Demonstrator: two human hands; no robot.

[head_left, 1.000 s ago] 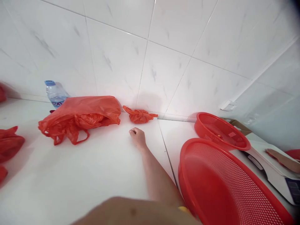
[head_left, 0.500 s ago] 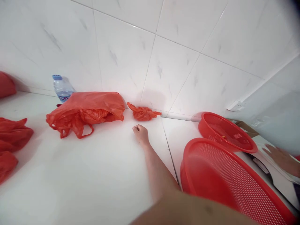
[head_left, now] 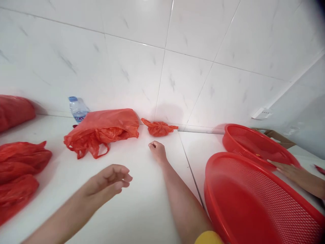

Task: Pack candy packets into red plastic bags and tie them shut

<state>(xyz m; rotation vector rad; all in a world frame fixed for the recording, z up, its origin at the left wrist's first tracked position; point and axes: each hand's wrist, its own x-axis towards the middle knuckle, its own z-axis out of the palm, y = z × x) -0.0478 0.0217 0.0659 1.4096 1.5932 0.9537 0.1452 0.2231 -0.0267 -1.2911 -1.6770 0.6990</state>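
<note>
My right hand (head_left: 157, 151) rests on the white counter (head_left: 122, 210) as a loose fist, with nothing showing in it. It lies just in front of a small knotted red bag (head_left: 158, 128) by the wall. My left hand (head_left: 109, 179) hovers over the counter nearer to me, empty, its fingers loosely curved and apart. A large red plastic bag (head_left: 101, 130) with more red bags inside lies to the left of the knotted one.
A big red perforated basket (head_left: 243, 200) stands at the lower right and a smaller one (head_left: 254, 144) behind it, where another person's hand (head_left: 291, 172) touches its rim. A water bottle (head_left: 77, 109) stands by the wall. More red bags (head_left: 20, 166) lie at the left.
My left hand has come into view over the counter. The other person's hand has moved onto the smaller basket's rim. My right fist has stayed put.
</note>
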